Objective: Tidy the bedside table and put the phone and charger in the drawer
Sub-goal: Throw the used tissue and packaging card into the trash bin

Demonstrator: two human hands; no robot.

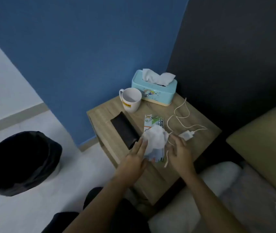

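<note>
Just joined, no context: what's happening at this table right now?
A person is clearing a wooden bedside table. The left hand and right hand are closing on a crumpled tissue lying on some wrappers; neither has clearly gripped it. The black phone, white charger and its cable are still on top, along with a mug and tissue box. A lined bin stands on the floor to the left.
</note>
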